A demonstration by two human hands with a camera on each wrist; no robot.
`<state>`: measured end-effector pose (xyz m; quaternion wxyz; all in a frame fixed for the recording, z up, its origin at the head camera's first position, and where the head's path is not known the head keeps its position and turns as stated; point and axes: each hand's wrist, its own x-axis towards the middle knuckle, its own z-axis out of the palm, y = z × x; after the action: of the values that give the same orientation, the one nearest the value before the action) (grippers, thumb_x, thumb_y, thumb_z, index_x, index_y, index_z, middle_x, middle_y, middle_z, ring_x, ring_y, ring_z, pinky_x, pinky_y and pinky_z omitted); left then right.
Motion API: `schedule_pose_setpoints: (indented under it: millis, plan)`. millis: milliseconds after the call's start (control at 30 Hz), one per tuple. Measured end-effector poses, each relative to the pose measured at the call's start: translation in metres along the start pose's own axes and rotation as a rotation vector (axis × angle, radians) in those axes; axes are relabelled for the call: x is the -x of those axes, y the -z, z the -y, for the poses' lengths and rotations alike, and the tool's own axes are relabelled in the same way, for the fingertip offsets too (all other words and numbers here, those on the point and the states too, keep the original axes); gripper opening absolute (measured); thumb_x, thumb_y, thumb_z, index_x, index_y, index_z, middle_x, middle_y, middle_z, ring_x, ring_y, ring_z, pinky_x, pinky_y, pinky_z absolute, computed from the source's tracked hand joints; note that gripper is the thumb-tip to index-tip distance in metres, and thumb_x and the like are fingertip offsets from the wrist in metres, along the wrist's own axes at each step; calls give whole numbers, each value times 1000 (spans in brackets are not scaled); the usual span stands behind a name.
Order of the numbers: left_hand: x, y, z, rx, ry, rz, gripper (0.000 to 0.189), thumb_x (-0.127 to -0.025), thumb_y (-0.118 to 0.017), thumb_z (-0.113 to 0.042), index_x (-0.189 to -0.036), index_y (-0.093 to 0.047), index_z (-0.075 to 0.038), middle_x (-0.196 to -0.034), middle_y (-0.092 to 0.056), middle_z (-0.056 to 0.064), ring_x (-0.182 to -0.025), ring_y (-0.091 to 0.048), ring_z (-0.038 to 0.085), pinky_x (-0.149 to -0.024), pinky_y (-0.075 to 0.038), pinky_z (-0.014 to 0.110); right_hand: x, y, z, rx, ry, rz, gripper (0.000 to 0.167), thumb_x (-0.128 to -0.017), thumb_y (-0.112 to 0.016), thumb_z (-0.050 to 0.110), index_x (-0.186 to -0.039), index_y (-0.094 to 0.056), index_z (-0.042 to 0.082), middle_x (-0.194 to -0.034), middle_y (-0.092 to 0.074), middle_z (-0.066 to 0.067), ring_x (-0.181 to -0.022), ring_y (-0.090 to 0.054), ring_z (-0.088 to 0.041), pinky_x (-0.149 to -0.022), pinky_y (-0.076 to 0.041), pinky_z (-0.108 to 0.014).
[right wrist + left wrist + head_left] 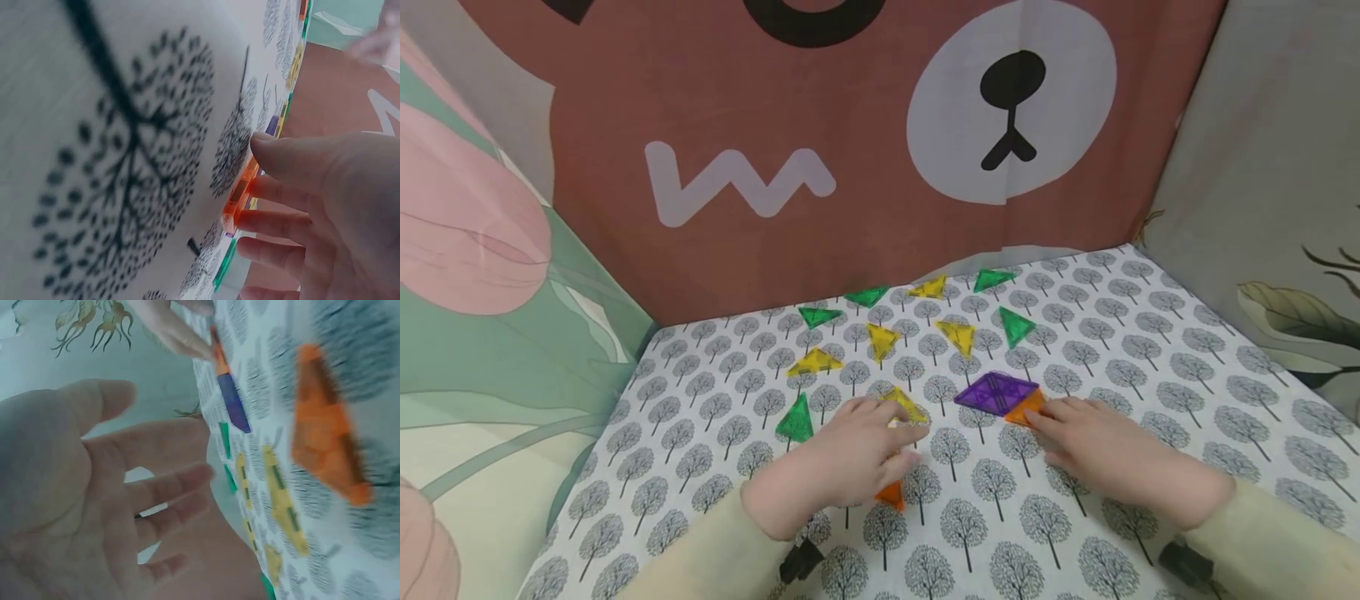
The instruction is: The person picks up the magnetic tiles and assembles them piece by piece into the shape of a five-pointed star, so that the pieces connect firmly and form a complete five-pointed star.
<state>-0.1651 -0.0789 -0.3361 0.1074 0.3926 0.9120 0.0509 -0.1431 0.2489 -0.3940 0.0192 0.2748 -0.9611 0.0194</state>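
Observation:
My left hand point(861, 450) hovers over the cloth with its fingers spread and holds nothing. Partly hidden below it lies an orange triangle tile point(891, 497), seen whole as an orange tile point(325, 428) in the left wrist view. A yellow triangle tile point(906, 403) shows just past its fingers. On the right, my right hand point(1097, 437) touches another orange triangle tile point(1024, 409) with extended fingertips. That tile lies edge to edge with a purple diamond shape point(996, 393) made of translucent tiles. In the right wrist view, the fingertips point(262, 220) rest against the orange tile's edge.
Several green triangle tiles point(1017, 327) and yellow triangle tiles point(957, 337) lie scattered farther back. One green tile point(797, 419) is left of my left hand. The tree-print cloth point(992, 533) meets a bear-print curtain point(865, 233) at the back, with printed curtains on both sides.

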Motion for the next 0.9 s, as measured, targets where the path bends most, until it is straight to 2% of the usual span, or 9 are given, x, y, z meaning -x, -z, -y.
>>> schedule_pose_setpoints:
  millis: [100, 200, 300, 400, 567, 667, 900]
  plan:
    - [19, -11, -1, -29, -2, -1, 40, -103, -49, -38, -139, -60, -23, -122, -56, -2, -114, -50, 18, -110, -32, 46, 0, -3, -4, 5, 8, -6, 60, -88, -73, 32, -137, -56, 2, -135, -55, -21, -120, -54, -41, -101, -40, -63]
    - [34, -21, -4, -56, 14, 13, 40, -99, -55, -32, -138, -61, -23, -107, -54, -6, -103, -51, 15, -106, -37, 46, 0, -4, -8, 1, 13, -10, 59, -88, -73, 31, -138, -56, 3, -137, -54, -22, -121, -53, -43, -101, -40, -64]
    - [44, -30, -8, -87, 30, 33, 46, -96, -60, -30, -141, -57, -24, -113, -56, -3, -108, -54, 18, -107, -37, 49, 0, -4, -11, -9, 5, -13, 59, -88, -73, 31, -139, -56, 5, -138, -53, -22, -123, -51, -45, -100, -38, -66]
    - [50, -36, -11, -99, 48, 40, 51, -94, -61, -28, -144, -54, -25, -129, -56, 2, -121, -52, 24, -109, -36, 54, 2, -3, -13, -27, -10, -16, 58, -89, -71, 32, -139, -56, 6, -139, -53, -22, -125, -50, -45, -101, -36, -68]
    - [55, -41, -15, -70, 80, 73, 56, -94, -60, -33, -148, -48, -23, -149, -44, 8, -135, -42, 30, -111, -31, 55, 3, -2, -12, -47, -19, -12, 57, -92, -68, 33, -140, -55, 5, -140, -52, -21, -126, -48, -45, -102, -35, -68]
    - [53, -43, -16, -38, 68, 104, 60, -95, -60, -39, -150, -44, -24, -155, -36, 7, -139, -37, 29, -114, -29, 52, 2, -3, -13, -52, -19, -13, 56, -94, -66, 35, -140, -55, 5, -140, -52, -21, -126, -49, -45, -102, -35, -68]
    - [40, -48, -25, -24, -44, 96, 57, -98, -54, -43, -151, -42, -24, -158, -32, 5, -143, -31, 26, -114, -27, 54, 1, -4, -14, -78, -25, -2, 57, -96, -61, 40, -141, -54, 5, -142, -50, -21, -127, -47, -45, -103, -33, -68]
